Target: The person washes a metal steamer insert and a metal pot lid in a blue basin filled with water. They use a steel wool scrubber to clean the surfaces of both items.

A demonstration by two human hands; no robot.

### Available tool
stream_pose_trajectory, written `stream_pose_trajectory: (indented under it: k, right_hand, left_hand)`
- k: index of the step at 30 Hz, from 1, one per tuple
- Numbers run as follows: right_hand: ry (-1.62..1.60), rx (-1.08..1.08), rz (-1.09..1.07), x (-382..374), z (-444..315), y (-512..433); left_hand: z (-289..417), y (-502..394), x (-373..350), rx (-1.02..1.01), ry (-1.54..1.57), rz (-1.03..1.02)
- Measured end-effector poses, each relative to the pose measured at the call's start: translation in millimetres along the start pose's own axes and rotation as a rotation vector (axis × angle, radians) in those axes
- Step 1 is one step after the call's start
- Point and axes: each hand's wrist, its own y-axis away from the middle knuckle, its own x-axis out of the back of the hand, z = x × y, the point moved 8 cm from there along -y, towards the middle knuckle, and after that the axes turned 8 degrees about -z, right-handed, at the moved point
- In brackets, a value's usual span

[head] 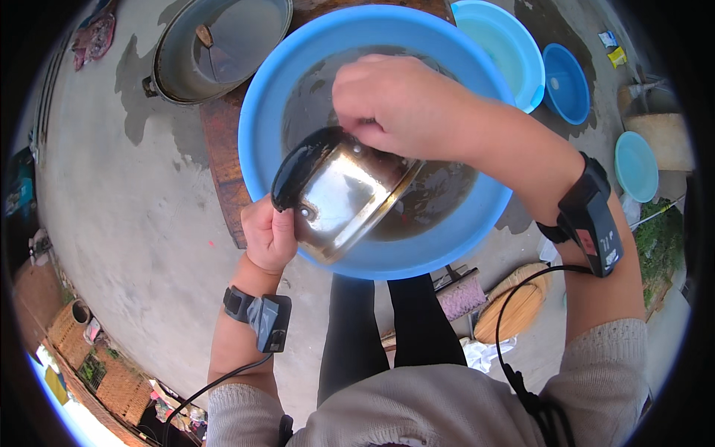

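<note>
A stainless steel pot [346, 195] with a black side handle [304, 167] is tilted over a large blue plastic basin [262, 106] of murky water. My left hand [268, 232] grips the pot at the lower end of its handle, by the basin's near left rim. At the other end of the handle, my right hand [385, 106] is bent down against the pot with curled fingers; its fingertips are partly hidden, and whether it holds anything cannot be told.
The basin rests on a wooden table [223, 167]. Beyond it at left is a big metal pan [167, 72] with water and a wooden-handled tool [205, 36]. A light blue basin [536, 61] and a darker blue basin [567, 84] stand at right. A brush head [461, 296] lies near my legs.
</note>
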Motion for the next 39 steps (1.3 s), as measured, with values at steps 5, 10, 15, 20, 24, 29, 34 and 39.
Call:
stream_pose_trajectory:
  k: [5, 10, 15, 20, 24, 29, 34, 39]
  right_hand:
    - [-0.100, -0.098, 0.003, -3, 6, -1]
    - [-0.179, -0.393, 0.077, -17, 64, 24]
    - [0.019, -0.791, 0.325, -66, 148, 100]
    - [0.030, -1.121, 0.396, -121, 163, 171]
    - [-0.951, -1.277, 0.568, -116, 137, 176]
    - [-0.759, -0.819, 0.652, -22, 71, 105]
    - [-0.134, -0.808, 0.496, -22, -10, 83]
    - [0.232, -0.774, 0.441, -16, -43, 86]
  left_hand:
    - [-1, 2, 5, -0.053, -0.037, 0.060]
    - [-11, 6, 11, -0.001, -0.013, 0.151]
    - [-5, 11, 3, -0.010, -0.013, 0.169]
    - [-3, 16, -6, 0.072, 0.105, 0.218]
    - [1, 19, -34, 0.172, 0.247, 0.125]
    - [11, 12, -66, 0.183, 0.274, 0.116]
    - [37, -4, -84, 0.178, -0.012, 0.176]
    - [47, -30, -101, 0.202, -0.026, 0.168]
